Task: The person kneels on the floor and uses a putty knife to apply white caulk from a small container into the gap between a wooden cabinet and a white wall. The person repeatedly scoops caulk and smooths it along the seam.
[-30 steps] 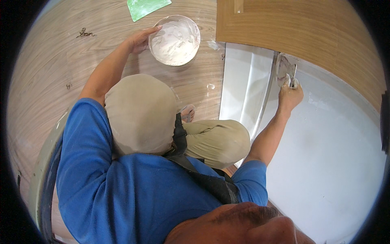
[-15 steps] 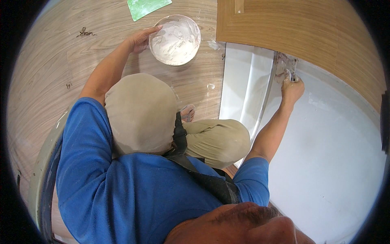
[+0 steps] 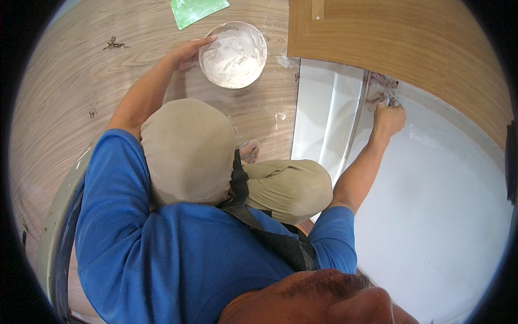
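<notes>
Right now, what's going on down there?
The left hand holds a round bowl of whitish paste by its side. The right hand grips a flat-bladed tool at the pale surface, near the wood-grain panel's edge. Beyond the bowl, a flat green piece lies on the floor.

Parts covered, cropped or too small to tell
Some fingers of the left hand are lost behind the bowl, whose underside is hidden; the right hand covers the grip of a flat tool, its blade edge indistinct; the top edge cuts off the green sheet and the wooden panel; the foot is partly hidden by the trousers; dark scraps on the floor are too tiny to identify
</notes>
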{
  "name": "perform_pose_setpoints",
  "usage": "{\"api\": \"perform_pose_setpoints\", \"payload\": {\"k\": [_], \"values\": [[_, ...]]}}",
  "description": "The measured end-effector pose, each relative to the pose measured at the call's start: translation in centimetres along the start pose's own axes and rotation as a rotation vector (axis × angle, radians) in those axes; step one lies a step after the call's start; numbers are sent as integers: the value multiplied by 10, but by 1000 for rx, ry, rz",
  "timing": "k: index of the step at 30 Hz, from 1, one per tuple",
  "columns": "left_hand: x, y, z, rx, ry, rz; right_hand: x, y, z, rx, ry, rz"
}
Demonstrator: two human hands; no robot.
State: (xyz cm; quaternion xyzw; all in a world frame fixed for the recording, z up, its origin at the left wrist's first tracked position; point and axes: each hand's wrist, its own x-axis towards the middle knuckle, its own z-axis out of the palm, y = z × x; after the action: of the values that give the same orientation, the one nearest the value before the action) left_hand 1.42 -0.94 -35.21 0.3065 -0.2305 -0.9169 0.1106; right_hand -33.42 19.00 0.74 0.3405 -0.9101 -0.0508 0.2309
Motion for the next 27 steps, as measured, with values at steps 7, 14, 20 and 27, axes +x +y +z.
{"api": "perform_pose_setpoints", "payload": {"k": [7,14,20,27], "values": [[-11,7,7,40,14,-10,0,-2,1,-14,4,19],[-16,8,9,5,23,-6,-5,-8,-6,126,15,48],[-10,7,9,17,2,10,-4,18,-23,21,146,-4],[7,-4,-15,21,-31,-68,-32,14,-66,287,244,35]]}}
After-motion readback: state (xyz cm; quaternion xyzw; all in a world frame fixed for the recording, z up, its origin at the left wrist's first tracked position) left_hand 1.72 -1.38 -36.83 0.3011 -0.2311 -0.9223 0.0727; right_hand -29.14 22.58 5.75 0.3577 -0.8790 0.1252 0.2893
